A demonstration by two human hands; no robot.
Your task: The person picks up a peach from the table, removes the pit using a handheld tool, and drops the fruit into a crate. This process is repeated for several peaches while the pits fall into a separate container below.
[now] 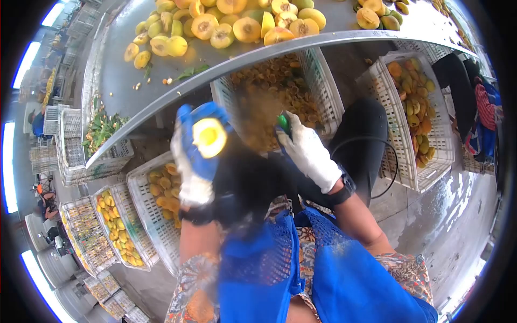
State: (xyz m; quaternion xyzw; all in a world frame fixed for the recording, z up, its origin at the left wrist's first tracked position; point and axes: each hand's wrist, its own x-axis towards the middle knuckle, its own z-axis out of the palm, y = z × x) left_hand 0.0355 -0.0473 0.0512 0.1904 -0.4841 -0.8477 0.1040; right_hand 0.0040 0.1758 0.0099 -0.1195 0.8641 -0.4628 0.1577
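My left hand (188,161), in a white glove with blue on the palm and fingers, is closed around a yellow peach half (210,138). The cut face of that half points up towards me. To its right, my right hand (311,153) wears the same kind of glove and grips a small tool by its green handle (284,123). The tool's working end is too small and blurred to make out. Both hands are apart, in front of the metal table's edge. Below and beyond them stands a crate (329,99) holding many brown peach pits and scraps (280,86).
Halved peaches (246,29) lie piled on the metal table (121,59), leaves (105,126) at its left. Fruit-filled crates stand left (141,188) and right (439,134). A black cable (396,161) loops beside my right knee. Another person's striped sleeve (484,105) shows far right.
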